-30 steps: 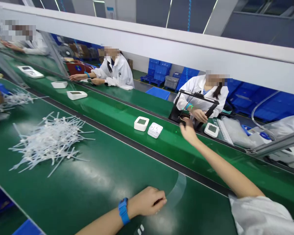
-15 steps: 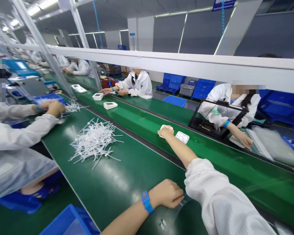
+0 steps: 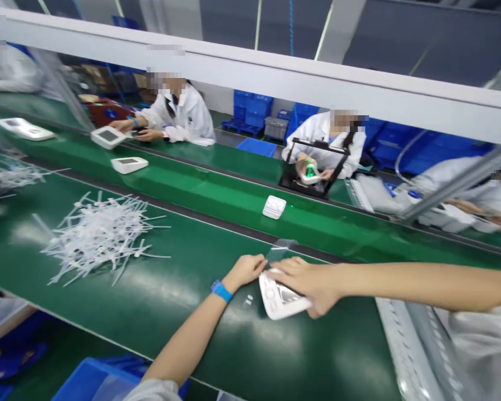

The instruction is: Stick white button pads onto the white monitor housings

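Observation:
My right hand [image 3: 313, 281] grips a white handheld monitor [image 3: 273, 298] by its far and right sides, low over the green bench. Its dark screen and round button area face up, and its edge is blurred by motion. Close by on the left, my left hand [image 3: 246, 270], with a blue wristband, has its fingers pinched at the edge of a clear plastic bag [image 3: 281, 248]. Part of that bag is hidden behind my hands. Two small white pieces [image 3: 249, 299] lie on the bench below my left hand.
A pile of white cable ties [image 3: 104, 231] lies on the bench at left. On the green conveyor belt [image 3: 204, 195] beyond sit another white device [image 3: 274, 207] and several white monitors [image 3: 129, 164]. Co-workers sit across the belt, one behind a black frame [image 3: 313, 167]. A blue bin [image 3: 83, 379] stands below.
My right hand has come back from the belt to the bench with the monitor. My left hand has moved up beside it, and the view has turned right.

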